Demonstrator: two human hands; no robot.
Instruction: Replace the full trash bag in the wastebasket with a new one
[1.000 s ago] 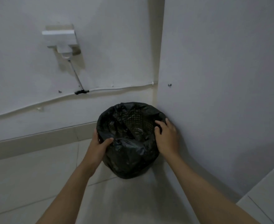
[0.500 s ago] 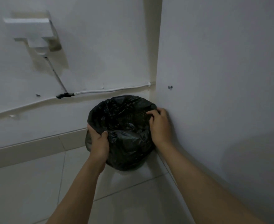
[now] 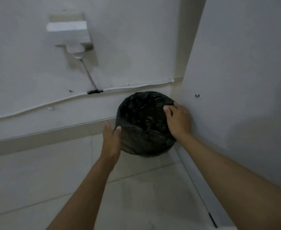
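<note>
From the head camera, a wastebasket (image 3: 146, 143) lined with a black trash bag (image 3: 144, 117) is seen on the tiled floor (image 3: 53, 171), tucked into a wall corner just right of centre, below a white cable (image 3: 133, 86) and a wall-mounted white box (image 3: 67, 33) at eleven o'clock. The left hand (image 3: 111, 138) is laid flat at the bag's eight o'clock side, its grip apart, while the right hand (image 3: 177, 120) is rested over the rim at two o'clock, seemingly to seat the liner; whether plastic is pinched cannot be told. Compared with half a second earlier, the left hand's hold on the bag has been released and its fingers straightened.
</note>
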